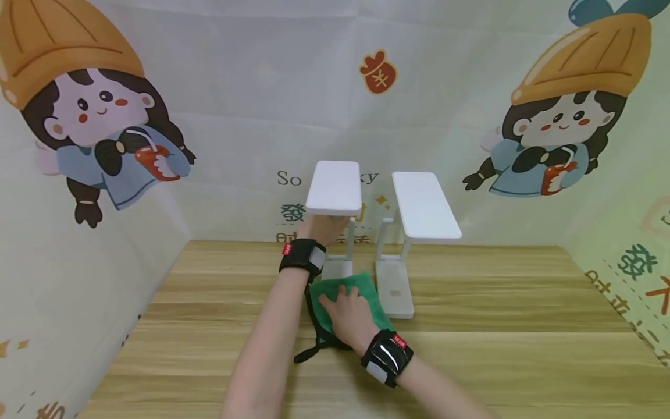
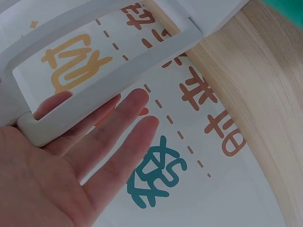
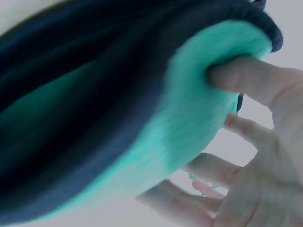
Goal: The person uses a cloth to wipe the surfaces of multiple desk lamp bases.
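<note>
A white phone stand [image 1: 335, 186] with a flat tilted top stands at the back middle. My left hand [image 1: 323, 228] is beneath that top, holding the stand by its upper frame. Seen from the left wrist, the fingers pass behind the pale frame bar [image 2: 113, 82], one fingertip showing through the frame opening; the thumb is hidden. My right hand [image 1: 350, 317] holds a green cloth [image 1: 369, 286] with black edging over the front of this stand's base. In the right wrist view, the thumb [image 3: 251, 78] presses into the folded cloth [image 3: 165, 137], other fingers behind it.
A second white phone stand [image 1: 426, 203] stands just to the right, its base [image 1: 395, 291] beside the cloth. The cloth's black loop [image 1: 309, 353] lies on the wooden table [image 1: 497, 361]. A printed backdrop [image 1: 251, 75] rises behind and at both sides.
</note>
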Demonstrator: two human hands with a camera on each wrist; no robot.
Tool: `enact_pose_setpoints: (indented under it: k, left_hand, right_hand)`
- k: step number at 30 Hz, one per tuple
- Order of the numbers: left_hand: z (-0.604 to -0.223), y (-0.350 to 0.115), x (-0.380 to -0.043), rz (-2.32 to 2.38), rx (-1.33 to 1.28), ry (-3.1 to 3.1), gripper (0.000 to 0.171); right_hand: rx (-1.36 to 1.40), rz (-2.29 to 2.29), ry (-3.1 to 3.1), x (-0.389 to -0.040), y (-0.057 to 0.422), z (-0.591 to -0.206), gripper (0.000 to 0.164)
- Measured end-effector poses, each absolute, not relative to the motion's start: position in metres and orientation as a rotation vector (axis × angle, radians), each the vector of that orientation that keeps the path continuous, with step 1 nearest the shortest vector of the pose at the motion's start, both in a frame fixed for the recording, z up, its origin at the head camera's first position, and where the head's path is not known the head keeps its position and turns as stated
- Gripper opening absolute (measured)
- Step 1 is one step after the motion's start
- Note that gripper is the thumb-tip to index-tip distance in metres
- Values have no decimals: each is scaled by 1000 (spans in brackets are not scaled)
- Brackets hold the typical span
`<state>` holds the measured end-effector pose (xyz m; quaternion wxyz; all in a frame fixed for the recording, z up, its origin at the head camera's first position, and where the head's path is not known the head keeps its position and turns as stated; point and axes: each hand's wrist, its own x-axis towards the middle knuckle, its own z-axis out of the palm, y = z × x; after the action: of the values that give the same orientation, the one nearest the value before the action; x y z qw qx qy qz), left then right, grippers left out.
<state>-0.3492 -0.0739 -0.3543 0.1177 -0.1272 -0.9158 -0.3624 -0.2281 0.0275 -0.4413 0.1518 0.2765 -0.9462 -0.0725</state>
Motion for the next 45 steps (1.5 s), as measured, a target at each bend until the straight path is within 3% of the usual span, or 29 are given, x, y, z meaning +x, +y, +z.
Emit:
enact_pose_setpoints:
  k: [6,10,15,23,33,41,45]
  left_hand:
    - [-351,-73,-345,-998,-265,-2745,58]
    - [-350,-72,-345,-992,-274,-2739,53]
    - [-351,-70,-346,-1005,-294,-2723,49]
    - [-351,-70,-345,-972,-251,-2723,54]
    - [-352,-69,-344,-947,-257,-2732,51]
    - [-351,-70,-344,-924,-201,-2763,52]
    - [-351,-71,-344,-925,-219,-2775,52]
  right_hand:
    - [838,-194,-2702,-229,17,-443,38]
    - [877,-234,-2675,-230,13,-445,32]
    - [709,-276,-2617,-225,17,-448,25]
    - [811,-282,-2627,-226,10,-447,36]
    - [698,-323,-2609,-223,17,-447,30]
    - [886,-333,-2574,-226,10,-447,34]
    - [771,-367,-2581,-224,13,-449,32]
